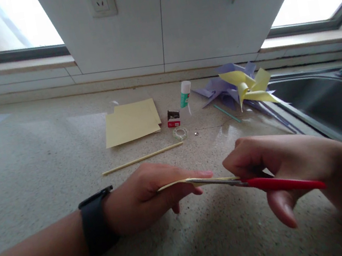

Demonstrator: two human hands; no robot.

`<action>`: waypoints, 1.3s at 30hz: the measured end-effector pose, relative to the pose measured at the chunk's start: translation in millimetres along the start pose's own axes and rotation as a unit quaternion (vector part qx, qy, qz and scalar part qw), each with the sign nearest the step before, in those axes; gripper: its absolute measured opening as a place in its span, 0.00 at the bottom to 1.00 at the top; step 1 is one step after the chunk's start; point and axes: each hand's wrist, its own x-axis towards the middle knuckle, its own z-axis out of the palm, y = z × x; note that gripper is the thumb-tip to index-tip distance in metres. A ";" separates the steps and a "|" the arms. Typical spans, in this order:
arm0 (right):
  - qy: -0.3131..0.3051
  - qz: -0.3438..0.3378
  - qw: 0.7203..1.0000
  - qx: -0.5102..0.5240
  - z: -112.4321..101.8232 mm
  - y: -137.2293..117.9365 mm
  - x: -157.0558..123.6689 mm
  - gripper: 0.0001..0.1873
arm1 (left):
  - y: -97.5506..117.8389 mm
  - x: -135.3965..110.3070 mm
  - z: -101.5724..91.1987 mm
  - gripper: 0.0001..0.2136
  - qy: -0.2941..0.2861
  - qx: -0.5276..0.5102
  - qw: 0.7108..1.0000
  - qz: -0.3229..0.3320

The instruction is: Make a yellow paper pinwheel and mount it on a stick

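Note:
My left hand (155, 190), with a black band on its wrist, pinches a piece of yellow paper (171, 184) seen almost edge-on. My right hand (273, 163) is closed round the red handles of a pair of scissors (283, 183). The metal blades point left and lie along the paper, their tips close to my left fingers. Beyond my left hand a thin pale stick (143, 158) lies on the counter. Both hands are raised above the counter (192, 248).
Behind are yellow paper sheets (130, 124), a small red box (174, 118), a tape roll (180, 133), a glue stick (185, 93) and a small metal piece (196, 133). Purple and yellow pinwheels (251, 87) lie by a teal stick (227, 113). A sink (327, 96) is at right.

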 end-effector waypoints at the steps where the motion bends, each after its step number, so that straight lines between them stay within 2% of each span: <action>1: 0.003 -0.001 1.000 -0.002 -0.8 0.2 -1.3 0.31 | -0.1 -0.1 0.0 0.18 0.003 0.000 1.000 -0.001; 4: 0.014 -0.006 1.000 -0.016 -3.1 1.8 -5.6 0.29 | -1.8 -0.7 0.4 0.18 0.011 -0.011 1.000 -0.009; 7: 0.049 -0.039 0.998 0.003 -5.2 8.8 -8.8 0.30 | -5.2 -1.8 1.7 0.17 0.021 -0.032 0.999 -0.018; 8: 0.073 -0.060 0.995 0.031 -6.0 12.4 -9.3 0.31 | -6.4 -2.1 2.2 0.17 0.025 -0.041 0.999 -0.021; 10: 0.134 -0.057 0.986 0.076 -8.1 20.3 -8.7 0.31 | -8.3 -2.7 3.2 0.18 0.038 -0.061 0.997 -0.028; 12: 0.212 -0.009 0.976 0.057 -11.0 28.1 -6.3 0.31 | -9.0 -2.9 3.7 0.18 0.051 -0.074 0.995 -0.037; 14: 0.310 0.086 0.944 -0.073 -14.6 34.9 -2.9 0.29 | -8.1 -2.7 3.5 0.16 0.056 -0.065 0.995 -0.041; 16: 0.370 0.183 0.867 -0.280 -18.1 40.8 0.5 0.28 | -6.4 -2.5 2.7 0.14 0.054 -0.032 0.997 -0.037; 17: 0.381 0.210 0.839 -0.327 -19.6 43.3 1.8 0.28 | -5.6 -2.5 2.2 0.13 0.053 -0.015 0.998 -0.035; 19: 0.387 0.243 0.809 -0.370 -21.5 47.3 3.4 0.27 | -4.5 -2.8 1.2 0.12 0.048 0.006 0.998 -0.031; 22: 0.382 0.272 0.799 -0.378 -22.0 49.8 4.0 0.27 | -4.5 -3.8 0.6 0.18 0.036 0.006 0.999 -0.027; 25: 0.365 0.296 0.798 -0.378 -20.6 49.0 4.5 0.27 | -4.7 -4.5 1.5 0.25 0.033 0.012 0.999 -0.026; 32: 0.345 0.362 0.786 -0.363 -16.1 43.0 5.8 0.30 | -5.0 -6.1 7.4 0.23 0.081 0.073 0.994 -0.026; 35: 0.334 0.373 0.787 -0.361 -14.2 42.5 3.4 0.23 | -5.0 -6.0 9.8 0.23 0.114 0.117 0.986 -0.030; 39: 0.325 0.373 0.793 -0.354 -11.9 45.5 0.5 0.16 | -3.9 -4.5 13.1 0.27 0.129 0.161 0.978 -0.031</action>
